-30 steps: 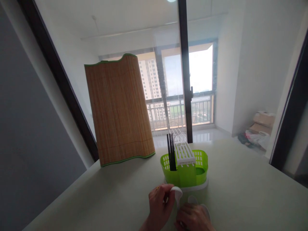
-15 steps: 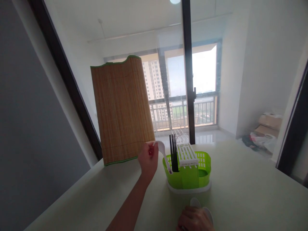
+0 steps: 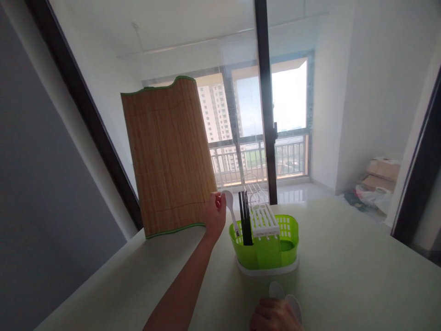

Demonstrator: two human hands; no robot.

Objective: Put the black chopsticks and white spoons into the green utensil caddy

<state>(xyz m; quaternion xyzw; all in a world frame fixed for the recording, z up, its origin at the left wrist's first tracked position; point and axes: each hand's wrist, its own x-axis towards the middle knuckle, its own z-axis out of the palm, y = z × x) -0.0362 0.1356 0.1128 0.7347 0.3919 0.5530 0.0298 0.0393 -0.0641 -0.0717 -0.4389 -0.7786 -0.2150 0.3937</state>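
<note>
My left hand (image 3: 214, 215) is closed on the bowl end of a white spoon (image 3: 229, 206), whose handle slants down into the left end of a green basket (image 3: 262, 257) with a white base. Black chopsticks (image 3: 245, 220) stand upright in the basket beside that handle. A white slotted rack (image 3: 264, 219) with small hooks sits across the basket's middle. Near the bottom edge, my right hand (image 3: 274, 315) is closed around white spoons, two bowls of which (image 3: 293, 307) stick out past the fingers. Their handles are hidden under the hand.
A bamboo mat (image 3: 168, 156) with green edging stands upright at the left of the white table (image 3: 344, 257). Behind the table is a glass door with a dark frame (image 3: 265, 115). Cardboard boxes and bags (image 3: 375, 184) lie on the floor at the far right.
My left hand has moved slightly up, and the spoon's handle end now sits lower inside the basket rim, more upright. My right hand still holds its spoons. The view has shifted slightly.
</note>
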